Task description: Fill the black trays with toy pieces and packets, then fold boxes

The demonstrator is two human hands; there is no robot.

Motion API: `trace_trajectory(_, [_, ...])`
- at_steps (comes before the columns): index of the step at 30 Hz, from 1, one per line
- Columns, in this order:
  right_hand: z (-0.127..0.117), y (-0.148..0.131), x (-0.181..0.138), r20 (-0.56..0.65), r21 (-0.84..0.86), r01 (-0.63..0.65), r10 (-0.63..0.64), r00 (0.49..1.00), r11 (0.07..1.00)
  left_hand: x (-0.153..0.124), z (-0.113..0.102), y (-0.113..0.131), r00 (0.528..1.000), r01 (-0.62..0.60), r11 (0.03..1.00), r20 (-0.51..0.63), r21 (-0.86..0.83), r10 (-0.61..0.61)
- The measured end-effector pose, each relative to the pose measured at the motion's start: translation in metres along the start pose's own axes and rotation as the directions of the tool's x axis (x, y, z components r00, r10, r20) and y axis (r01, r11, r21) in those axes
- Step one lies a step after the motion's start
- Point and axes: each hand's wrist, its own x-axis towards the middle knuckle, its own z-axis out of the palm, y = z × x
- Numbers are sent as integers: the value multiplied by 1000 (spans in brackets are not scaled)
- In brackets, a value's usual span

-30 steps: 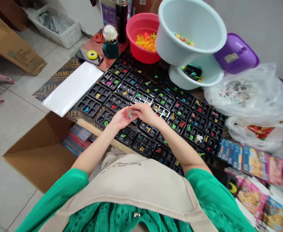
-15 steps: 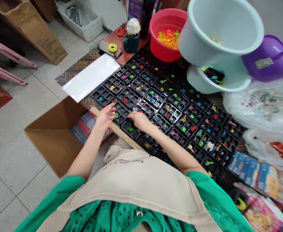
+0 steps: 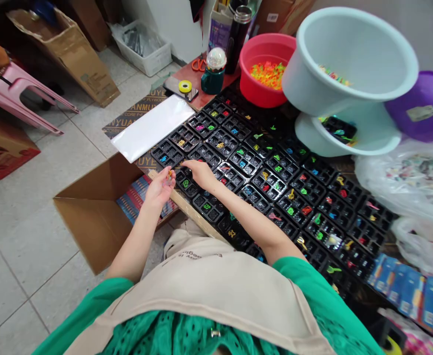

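Note:
Rows of black plastic trays (image 3: 221,143), divided into small compartments, cover the table with small coloured plastic pieces in them. My left hand (image 3: 160,188) hovers at the table's near left edge, palm up and fingers curled round small pieces; a bit of yellow-orange shows at its fingertips. Just right of it, my right hand (image 3: 201,175) reaches over a tray with a green piece (image 3: 185,183), its fingers pinched together. Whatever the right fingertips hold is too small to make out. One tray with a blue piece (image 3: 163,158) lies just beyond both hands.
A red tub (image 3: 249,91) of orange and yellow pieces and stacked pale blue tubs (image 3: 301,79) stand at the back. White plastic sheets (image 3: 153,125) lie at the left. Below the edge sits an open cardboard box (image 3: 90,217). Blue packets (image 3: 397,283) are at the right.
My right hand has moved left and away from me across the trays, closer to my left hand. The left hand's fingers have curled in more. The camera view has shifted slightly.

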Motion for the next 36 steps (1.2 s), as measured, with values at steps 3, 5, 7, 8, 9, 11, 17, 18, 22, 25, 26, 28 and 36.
trace_trajectory(3, [11, 5, 11, 73, -89, 79, -73, 995, 993, -2, -5, 3, 1000, -15, 1000, -2, -16, 15])
trace_trajectory(5, [7, 5, 9, 12, -98, 87, -86, 996, 991, -2, -7, 3, 999, -30, 999, 22, -11, 31])
trace_trajectory(7, [-3, 2, 3, -121, -50, 29, -35, 992, 998, -1, -5, -1, 997, -31, 999, 69, 20, 30])
trace_trajectory(8, [-8, -1, -1, -171, -9, -4, 2, 985, 1000, -1, -2, -5, 995, -26, 999, 98, 44, 21])
trace_trajectory(9, [-12, -2, -5, -194, 34, -30, 36, 980, 999, 0, 3, -10, 991, -18, 997, 131, 71, 8])
trace_trajectory(11, [-19, -4, -13, -173, 97, -61, 78, 982, 993, 2, 15, -21, 980, -4, 993, 198, 121, -20])
trace_trajectory(17, [-37, 10, -21, -224, 171, -178, 214, 951, 969, 17, 57, -39, 935, -12, 987, 352, 160, -46])
trace_trajectory(18, [-41, 16, -17, -260, 175, -187, 229, 938, 967, 22, 62, -39, 940, -25, 989, 339, 148, -27])
trace_trajectory(22, [-54, 47, 11, -390, 59, -291, 291, 874, 955, 41, 72, -34, 985, -106, 990, 148, 89, 92])
trace_trajectory(25, [-51, 71, 36, -309, -35, -353, 325, 894, 935, 50, 71, -27, 994, -82, 994, 77, 72, 76])
trace_trajectory(26, [-49, 76, 41, -275, -46, -356, 330, 903, 934, 52, 70, -24, 996, -49, 997, 79, 58, 45])
trace_trajectory(28, [-47, 80, 46, -272, -46, -345, 320, 907, 938, 53, 68, -18, 993, 32, 999, 116, 22, -35])
trace_trajectory(36, [-72, 49, 20, -245, -35, -191, 177, 953, 981, 65, 103, -21, 839, 100, 983, 519, 152, -165])
